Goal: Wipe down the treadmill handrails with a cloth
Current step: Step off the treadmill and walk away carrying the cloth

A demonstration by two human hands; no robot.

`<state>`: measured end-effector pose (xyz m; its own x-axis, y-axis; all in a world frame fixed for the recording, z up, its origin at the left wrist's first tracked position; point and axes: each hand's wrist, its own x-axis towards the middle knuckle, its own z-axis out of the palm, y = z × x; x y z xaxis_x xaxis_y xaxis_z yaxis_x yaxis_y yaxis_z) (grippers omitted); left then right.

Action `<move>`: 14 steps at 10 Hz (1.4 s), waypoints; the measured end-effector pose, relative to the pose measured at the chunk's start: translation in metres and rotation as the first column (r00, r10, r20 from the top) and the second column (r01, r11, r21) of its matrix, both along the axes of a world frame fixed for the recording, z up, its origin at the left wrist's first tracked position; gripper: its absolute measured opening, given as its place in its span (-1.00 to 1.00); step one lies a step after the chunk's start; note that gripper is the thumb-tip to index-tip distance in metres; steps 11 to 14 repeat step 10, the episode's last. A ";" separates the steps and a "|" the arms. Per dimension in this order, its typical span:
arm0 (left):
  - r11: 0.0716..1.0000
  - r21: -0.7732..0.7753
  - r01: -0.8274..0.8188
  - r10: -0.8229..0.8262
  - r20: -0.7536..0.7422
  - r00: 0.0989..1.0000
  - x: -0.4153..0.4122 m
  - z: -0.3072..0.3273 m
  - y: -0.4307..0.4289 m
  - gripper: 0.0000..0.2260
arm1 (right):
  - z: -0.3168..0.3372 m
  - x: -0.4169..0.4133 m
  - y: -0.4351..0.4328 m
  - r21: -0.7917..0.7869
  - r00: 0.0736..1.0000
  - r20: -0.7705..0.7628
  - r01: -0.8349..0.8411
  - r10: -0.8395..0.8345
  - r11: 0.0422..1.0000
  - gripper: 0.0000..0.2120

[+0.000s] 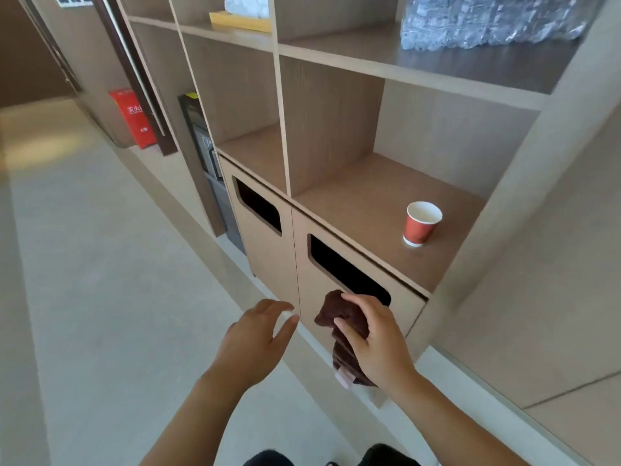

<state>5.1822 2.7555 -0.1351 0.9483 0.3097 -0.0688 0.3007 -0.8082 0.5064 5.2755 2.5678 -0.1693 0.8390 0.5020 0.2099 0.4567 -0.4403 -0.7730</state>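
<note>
My right hand [376,341] grips a dark brown cloth [339,314], bunched up and hanging down, just below the dark slot [346,269] cut in a wooden cabinet door. The cloth's top edge is level with the slot's lower corner. My left hand [255,334] hovers to the left of the cloth, fingers apart and holding nothing. No treadmill or handrail is in view.
A red paper cup [421,223] stands on the shelf above the slot. A second cabinet door with a slot [258,206] is to the left. Upper shelves hold a wrapped pack of bottles [487,21] and a tissue box [242,15]. A red box [134,117] stands by a doorway. Pale floor [100,264] stretches left.
</note>
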 end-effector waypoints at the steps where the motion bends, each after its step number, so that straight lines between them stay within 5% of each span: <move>1: 0.999 -0.017 0.047 -0.046 0.027 0.999 0.065 0.007 0.036 -0.63 | 0.007 0.058 0.036 0.024 0.999 0.025 0.046 -0.046 0.999 -0.68; 5: 0.883 0.024 0.469 -0.470 0.076 0.880 0.332 0.044 0.138 -0.66 | 0.031 0.264 0.131 -0.007 0.857 0.132 0.503 -0.498 0.864 -0.66; 6: 0.842 0.038 0.538 -0.540 0.061 0.840 0.368 0.049 0.151 -0.65 | 0.033 0.298 0.141 -0.138 0.838 0.131 0.545 -0.530 0.827 -0.58; 7: 0.796 0.050 0.603 -0.605 0.036 0.795 0.389 0.046 0.158 -0.65 | 0.028 0.312 0.143 -0.292 0.825 0.101 0.559 -0.557 0.776 -0.54; 10: 0.706 0.156 0.691 -0.708 0.119 0.696 0.389 0.052 0.158 -0.66 | 0.049 0.268 0.144 -0.126 0.763 0.134 0.647 -0.633 0.752 -0.55; 14: 0.706 0.156 0.691 -0.708 0.119 0.696 0.389 0.052 0.158 -0.66 | 0.049 0.268 0.144 -0.126 0.763 0.134 0.647 -0.633 0.752 -0.55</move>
